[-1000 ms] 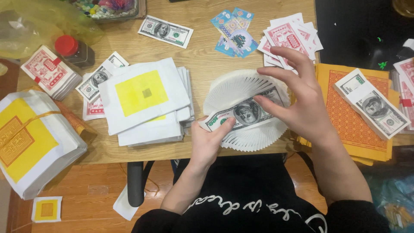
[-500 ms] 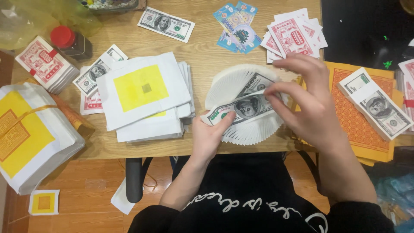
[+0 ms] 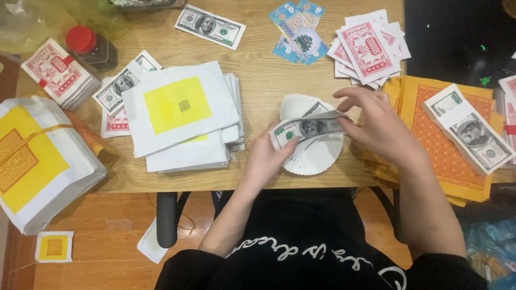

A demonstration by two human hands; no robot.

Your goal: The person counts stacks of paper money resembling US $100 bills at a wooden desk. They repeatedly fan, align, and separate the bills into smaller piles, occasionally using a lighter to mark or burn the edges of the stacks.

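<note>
You hold a stack of play money w/ both hands, left hand & right hand, over a white paper fan. Counting step; next needs a steady grip.

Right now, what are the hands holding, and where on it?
A stack of banknotes: the left hand grips its left end, the right hand pinches its right end, above the white paper fan.

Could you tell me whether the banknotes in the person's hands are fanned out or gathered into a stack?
Gathered: the banknotes sit as one stack pinched between left hand and right hand.
</note>
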